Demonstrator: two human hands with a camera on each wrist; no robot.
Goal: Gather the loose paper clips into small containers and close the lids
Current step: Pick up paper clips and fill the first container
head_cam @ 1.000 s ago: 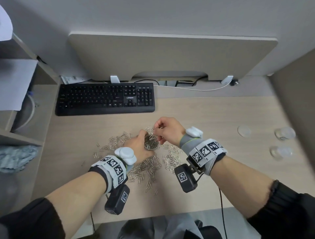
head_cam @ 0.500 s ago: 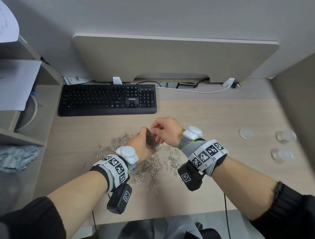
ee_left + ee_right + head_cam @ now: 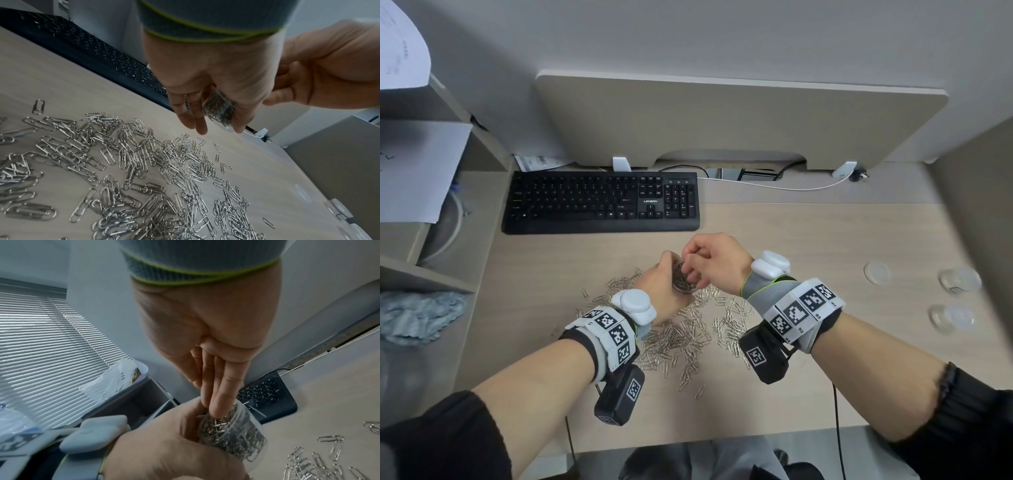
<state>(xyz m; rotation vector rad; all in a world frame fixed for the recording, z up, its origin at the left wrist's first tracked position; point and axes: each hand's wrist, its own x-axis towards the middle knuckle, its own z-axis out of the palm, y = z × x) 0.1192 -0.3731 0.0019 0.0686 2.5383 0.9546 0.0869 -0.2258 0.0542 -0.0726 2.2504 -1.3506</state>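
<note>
My left hand (image 3: pixel 662 289) grips a small clear container (image 3: pixel 684 280) packed with silver paper clips and holds it above the desk. In the left wrist view its fingers and thumb wrap the container (image 3: pixel 219 108). My right hand (image 3: pixel 710 263) reaches over it from the right. In the right wrist view the straight fingertips (image 3: pixel 218 405) press down on the clips at the container's (image 3: pixel 236 436) open mouth. No lid is on it. A wide scatter of loose paper clips (image 3: pixel 681 339) lies on the desk under both wrists, also in the left wrist view as loose paper clips (image 3: pixel 127 170).
A black keyboard (image 3: pixel 601 202) lies behind the hands. At the right of the desk are a clear round lid (image 3: pixel 877 272) and two more clear pieces (image 3: pixel 960 279) (image 3: pixel 951 318). A shelf unit with a grey cloth (image 3: pixel 417 315) stands at the left.
The right hand's fingers have come down from above the container into its mouth, onto the clips. The left hand keeps its grip in about the same place.
</note>
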